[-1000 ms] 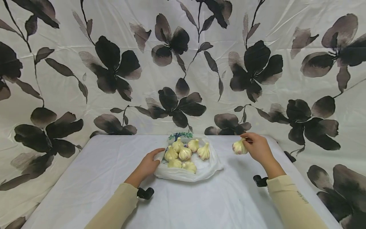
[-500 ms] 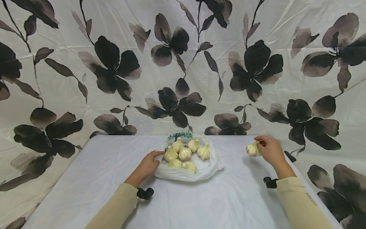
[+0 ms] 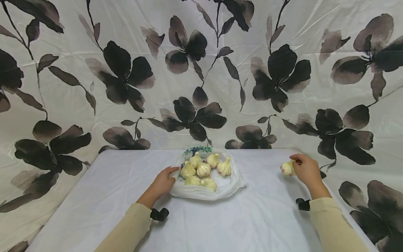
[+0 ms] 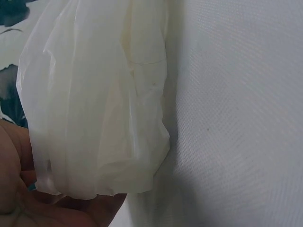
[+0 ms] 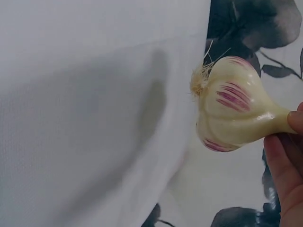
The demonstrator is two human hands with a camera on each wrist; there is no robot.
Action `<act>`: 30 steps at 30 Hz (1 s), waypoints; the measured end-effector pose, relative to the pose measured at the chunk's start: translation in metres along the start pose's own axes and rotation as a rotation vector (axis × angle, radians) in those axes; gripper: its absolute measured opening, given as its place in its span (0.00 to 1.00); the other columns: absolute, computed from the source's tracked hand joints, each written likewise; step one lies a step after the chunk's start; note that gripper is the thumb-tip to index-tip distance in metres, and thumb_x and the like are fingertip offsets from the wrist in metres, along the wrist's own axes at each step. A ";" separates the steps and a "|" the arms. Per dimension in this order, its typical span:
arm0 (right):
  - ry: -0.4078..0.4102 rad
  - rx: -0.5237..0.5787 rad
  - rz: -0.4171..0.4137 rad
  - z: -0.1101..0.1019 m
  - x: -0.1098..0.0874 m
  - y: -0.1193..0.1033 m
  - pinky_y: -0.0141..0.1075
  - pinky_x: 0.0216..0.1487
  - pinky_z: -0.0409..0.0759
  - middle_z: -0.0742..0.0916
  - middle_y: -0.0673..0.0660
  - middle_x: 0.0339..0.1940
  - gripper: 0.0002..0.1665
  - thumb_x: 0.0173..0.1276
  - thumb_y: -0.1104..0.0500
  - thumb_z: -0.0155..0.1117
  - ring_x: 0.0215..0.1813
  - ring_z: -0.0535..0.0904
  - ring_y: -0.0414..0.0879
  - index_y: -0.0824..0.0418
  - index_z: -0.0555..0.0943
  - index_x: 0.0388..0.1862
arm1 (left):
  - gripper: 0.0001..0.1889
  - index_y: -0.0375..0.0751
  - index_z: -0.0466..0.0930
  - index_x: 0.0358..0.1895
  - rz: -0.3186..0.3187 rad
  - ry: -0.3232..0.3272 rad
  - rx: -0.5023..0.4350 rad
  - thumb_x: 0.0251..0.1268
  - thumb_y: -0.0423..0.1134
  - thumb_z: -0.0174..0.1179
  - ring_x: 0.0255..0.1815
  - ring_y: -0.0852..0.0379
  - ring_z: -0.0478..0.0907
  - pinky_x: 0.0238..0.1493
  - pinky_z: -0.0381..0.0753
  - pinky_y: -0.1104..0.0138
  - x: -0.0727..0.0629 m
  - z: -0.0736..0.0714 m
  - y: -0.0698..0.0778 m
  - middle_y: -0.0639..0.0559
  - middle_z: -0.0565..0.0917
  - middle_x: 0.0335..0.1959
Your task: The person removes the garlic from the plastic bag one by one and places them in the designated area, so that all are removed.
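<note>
My right hand pinches a garlic bulb by its neck, above the right side of the table. In the right wrist view the bulb lies sideways in the air, purple streaks on its cream skin and dry roots pointing left. At the middle of the table a white plastic bag is rolled open, with several garlic bulbs inside. My left hand holds the bag's left rim. In the left wrist view the bag covers part of the fingers.
A white cloth covers the table. Behind it hangs a pale curtain with dark flowers. The table's right edge runs close beside my right hand. Each wrist carries a black camera.
My right hand has moved right, then slightly down and toward me, carrying the garlic bulb away from the bag. The left hand and the bag have stayed almost still.
</note>
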State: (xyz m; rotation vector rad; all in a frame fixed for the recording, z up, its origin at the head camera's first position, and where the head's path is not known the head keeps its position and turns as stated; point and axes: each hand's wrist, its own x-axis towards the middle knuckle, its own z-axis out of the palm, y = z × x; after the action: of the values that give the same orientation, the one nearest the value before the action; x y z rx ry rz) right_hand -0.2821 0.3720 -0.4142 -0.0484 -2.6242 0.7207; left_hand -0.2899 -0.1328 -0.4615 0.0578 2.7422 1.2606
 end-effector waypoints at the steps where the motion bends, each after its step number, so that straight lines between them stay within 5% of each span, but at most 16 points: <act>1: 0.006 0.005 0.003 0.000 0.000 0.001 0.55 0.45 0.80 0.86 0.71 0.47 0.16 0.67 0.65 0.52 0.49 0.82 0.65 0.66 0.82 0.49 | 0.28 0.41 0.66 0.71 -0.001 0.000 0.002 0.65 0.28 0.45 0.77 0.33 0.48 0.74 0.50 0.39 -0.001 0.000 0.000 0.32 0.55 0.76; 13: 0.045 0.000 0.062 0.000 -0.006 0.019 0.46 0.38 0.75 0.86 0.69 0.41 0.15 0.63 0.67 0.53 0.43 0.81 0.63 0.68 0.83 0.44 | 0.29 0.41 0.66 0.70 -0.030 0.004 -0.033 0.64 0.28 0.46 0.77 0.33 0.48 0.74 0.50 0.40 -0.006 0.003 -0.004 0.32 0.55 0.76; 30: 0.063 -0.018 0.093 0.003 -0.003 0.041 0.47 0.37 0.74 0.87 0.68 0.39 0.16 0.62 0.67 0.52 0.41 0.81 0.63 0.67 0.85 0.42 | 0.29 0.43 0.66 0.71 -0.023 0.008 -0.026 0.65 0.28 0.47 0.78 0.34 0.48 0.74 0.49 0.40 0.000 0.002 -0.003 0.33 0.55 0.76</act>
State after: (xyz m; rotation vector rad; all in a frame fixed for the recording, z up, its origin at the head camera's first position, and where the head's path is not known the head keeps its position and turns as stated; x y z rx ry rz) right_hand -0.2837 0.4057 -0.4386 -0.1958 -2.5828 0.7143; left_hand -0.2898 -0.1328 -0.4649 0.0188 2.7243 1.2936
